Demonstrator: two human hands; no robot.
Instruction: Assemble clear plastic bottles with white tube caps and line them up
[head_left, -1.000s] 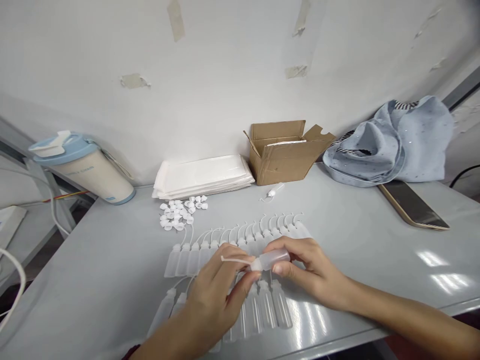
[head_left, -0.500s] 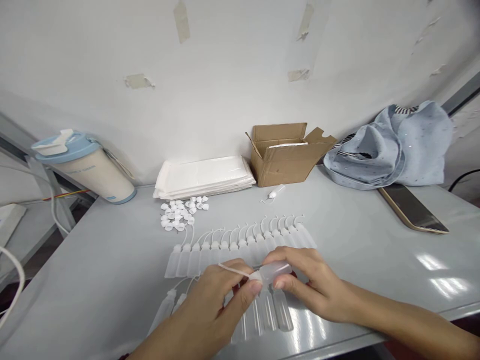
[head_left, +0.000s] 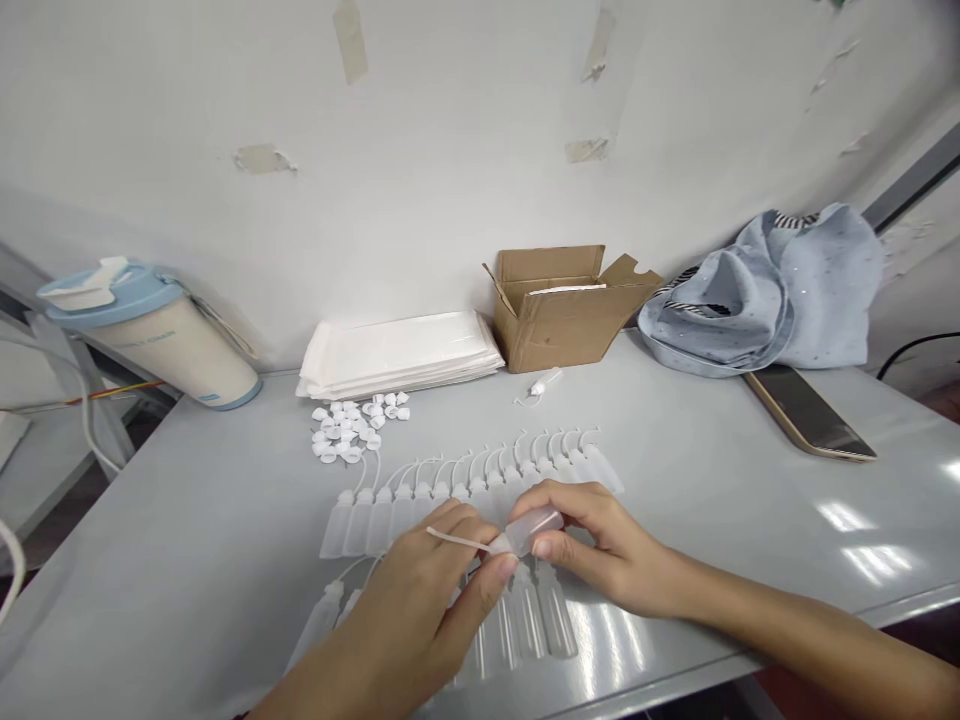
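Observation:
My left hand [head_left: 427,590] pinches the white cap [head_left: 501,544] of a small translucent bottle, and a thin tube sticks out from the cap to the left. My right hand [head_left: 600,545] grips the body of that bottle [head_left: 534,529] between thumb and fingers. Behind my hands lies a row of several similar bottles [head_left: 380,522] with caps and curved tubes. Nearer the front edge are several more bottles [head_left: 553,615], partly hidden under my hands. Loose white caps [head_left: 345,430] form a pile at the row's back left.
A stack of white packets [head_left: 397,352] lies by the wall, beside an open cardboard box [head_left: 562,325]. One small bottle [head_left: 547,381] lies before the box. A tumbler [head_left: 180,345] stands left; a blue cloth bag [head_left: 825,290] and a phone [head_left: 810,410] are right.
The view has shifted slightly, so most things appear a little further left. Both hands keep hold of the bottle and cap, which now tilt up slightly more to the right.

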